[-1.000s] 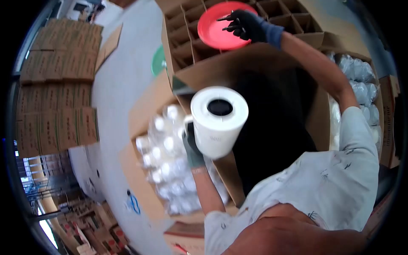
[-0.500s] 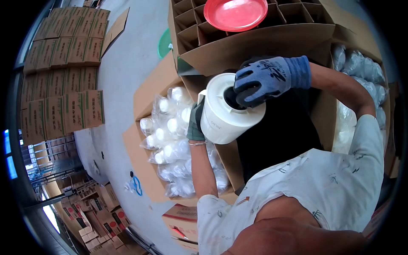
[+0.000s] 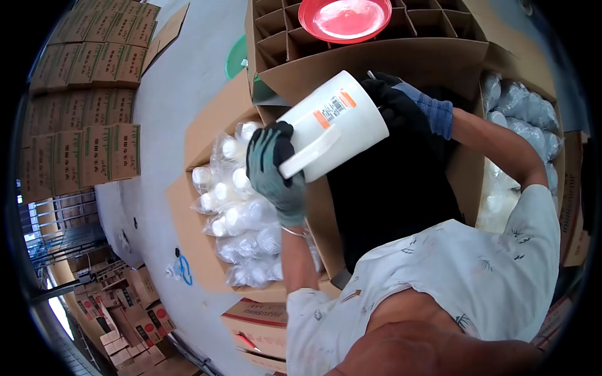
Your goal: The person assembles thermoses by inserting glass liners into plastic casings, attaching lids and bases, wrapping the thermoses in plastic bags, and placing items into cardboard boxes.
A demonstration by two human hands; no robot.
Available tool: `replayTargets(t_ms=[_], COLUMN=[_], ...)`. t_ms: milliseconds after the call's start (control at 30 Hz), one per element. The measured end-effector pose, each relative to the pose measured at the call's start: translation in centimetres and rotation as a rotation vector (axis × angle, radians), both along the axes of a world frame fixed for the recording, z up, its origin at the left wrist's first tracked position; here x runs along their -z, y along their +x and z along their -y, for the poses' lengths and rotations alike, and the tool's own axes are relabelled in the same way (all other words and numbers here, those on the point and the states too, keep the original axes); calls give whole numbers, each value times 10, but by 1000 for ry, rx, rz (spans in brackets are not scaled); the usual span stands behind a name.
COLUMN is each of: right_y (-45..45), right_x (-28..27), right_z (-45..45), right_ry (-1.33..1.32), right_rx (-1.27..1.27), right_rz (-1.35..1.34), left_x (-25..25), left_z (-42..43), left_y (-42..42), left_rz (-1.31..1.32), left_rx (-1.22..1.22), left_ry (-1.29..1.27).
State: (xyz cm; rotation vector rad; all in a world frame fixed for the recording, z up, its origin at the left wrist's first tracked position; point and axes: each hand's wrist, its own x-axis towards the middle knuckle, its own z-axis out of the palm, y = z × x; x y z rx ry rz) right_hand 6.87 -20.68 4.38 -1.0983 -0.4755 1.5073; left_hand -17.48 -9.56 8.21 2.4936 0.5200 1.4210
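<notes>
My left hand (image 3: 274, 169), in a grey-green glove with dark fingertips, is closed around one end of a white plastic jug (image 3: 351, 135). The jug lies tilted in the air, its handle toward me and an orange-and-white barcode sticker on its side. Beside the jug's other end is my right hand (image 3: 404, 106), in a blue glove with a dark palm. Its fingers are curled, and a small thin pale tip shows by them; what it belongs to is unclear. The jug's opening is hidden from view.
An open carton (image 3: 179, 207) of plastic-wrapped white jugs stands at left, and another carton (image 3: 470, 188) of wrapped items at right. Ahead, a divided carton (image 3: 376, 59) carries a red basin (image 3: 345, 19). Stacked cartons (image 3: 84, 119) stand far left, near a green basin (image 3: 235, 59).
The jug has turned in my left hand, so its handle and sticker now show instead of its opening. My right hand has come out of the opening and moved to the right.
</notes>
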Motion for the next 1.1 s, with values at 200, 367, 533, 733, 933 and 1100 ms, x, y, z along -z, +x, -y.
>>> replayTargets(t_ms=[200, 367, 533, 733, 933, 1100], right_y=[97, 218, 227, 128, 42, 18], right_x=[-8, 48, 54, 22, 32, 27], right_z=[-33, -121, -134, -82, -68, -86], right_ry=[75, 355, 251, 416, 264, 198], right_rx=[244, 257, 18, 94, -321, -303], right_rz=[766, 1644, 1960, 1767, 1379, 1500], left_x=[-24, -3, 44, 109, 148, 241], left_z=[-46, 18, -8, -158, -205, -365], left_y=[-15, 26, -25, -142, -146, -294], left_rz=[-296, -745, -535, -205, 6, -431], left_rx=[337, 799, 802, -296, -358, -1260], left_ry=[-135, 278, 103, -273, -490, -402])
